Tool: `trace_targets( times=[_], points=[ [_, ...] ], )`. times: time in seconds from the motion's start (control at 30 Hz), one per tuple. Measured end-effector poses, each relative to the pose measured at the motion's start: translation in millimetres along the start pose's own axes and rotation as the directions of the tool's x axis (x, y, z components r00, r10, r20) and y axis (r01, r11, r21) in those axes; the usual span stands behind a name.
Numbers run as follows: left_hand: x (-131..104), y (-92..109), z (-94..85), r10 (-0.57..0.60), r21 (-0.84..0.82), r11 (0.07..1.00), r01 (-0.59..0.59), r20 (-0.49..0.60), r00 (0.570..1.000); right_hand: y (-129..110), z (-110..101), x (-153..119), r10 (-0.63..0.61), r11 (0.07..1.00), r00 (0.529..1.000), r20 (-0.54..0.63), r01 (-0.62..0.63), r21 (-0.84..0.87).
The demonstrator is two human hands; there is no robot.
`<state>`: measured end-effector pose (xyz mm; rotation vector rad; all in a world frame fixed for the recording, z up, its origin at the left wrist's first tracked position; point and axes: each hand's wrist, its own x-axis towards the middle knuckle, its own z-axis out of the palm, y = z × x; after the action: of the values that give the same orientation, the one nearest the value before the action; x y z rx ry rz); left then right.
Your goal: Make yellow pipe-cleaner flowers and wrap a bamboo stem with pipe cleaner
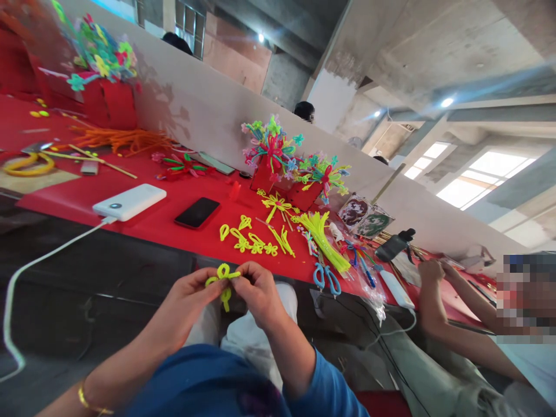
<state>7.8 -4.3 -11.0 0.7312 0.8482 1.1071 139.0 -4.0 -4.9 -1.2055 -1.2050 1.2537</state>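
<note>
A yellow pipe-cleaner flower [224, 272] with looped petals is held between my two hands, above my lap and in front of the table edge. My left hand [197, 295] pinches it from the left. From the other side my right hand [257, 292] grips it with thumb and fingers. Part of the flower is hidden behind my fingertips. On the red tabletop just beyond lie several finished yellow loops and flowers [256, 246]. To their right rests a bundle of straight yellow pipe cleaners [324, 237], beside blue-handled scissors [326, 279].
A black phone [197, 212] and a white power bank [129, 202] with a cable lie to the left. Red boxes of colourful flowers [304, 194] stand by the low partition [208, 110]. A co-worker's hands [432, 271] are at the right, near a dark bottle [393, 246].
</note>
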Motion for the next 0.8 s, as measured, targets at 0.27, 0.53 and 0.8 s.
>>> trace_targets(
  times=[0.27,0.53,0.8],
  points=[
    [-0.8,-7.6,0.4,0.020,-0.046,0.999,-0.022,-0.044,0.999,2.8,-0.5,-3.8,0.084,0.994,0.995,0.044,-0.081,-0.078],
    [3.4,-7.0,-5.4,0.000,0.178,0.984,0.003,-0.015,1.000,-5.3,-6.7,1.0,-0.022,0.956,1.000,-0.014,0.017,-0.291],
    [2.6,-7.9,-15.9,0.226,0.512,0.829,-0.226,0.062,0.972,5.5,3.0,7.4,0.177,0.983,0.984,0.022,-0.177,0.044]
  ],
)
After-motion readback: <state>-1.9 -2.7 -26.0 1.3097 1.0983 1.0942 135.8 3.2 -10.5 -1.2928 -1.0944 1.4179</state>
